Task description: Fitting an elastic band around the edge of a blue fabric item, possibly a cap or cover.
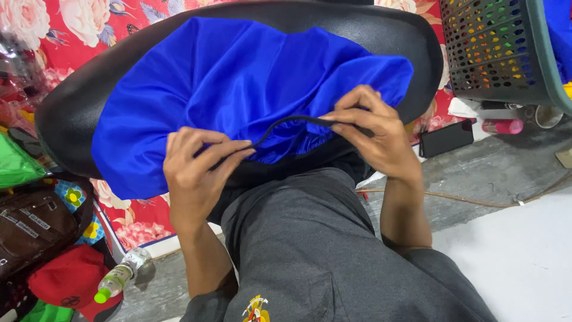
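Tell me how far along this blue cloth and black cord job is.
Done: blue cloth is spread over the black seat. In hand: left hand and right hand pinch the black cord at the gathered edge. Left: a stretch of cord lies outside the cloth.

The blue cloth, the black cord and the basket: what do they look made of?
The blue cloth looks like a smooth synthetic satin: it has a soft sheen and fine folds. The black cord, pinched by both hands, looks like a matte woven or elastic band; which one is unclear. The basket looks like rigid grey-green moulded plastic with rows of holes.
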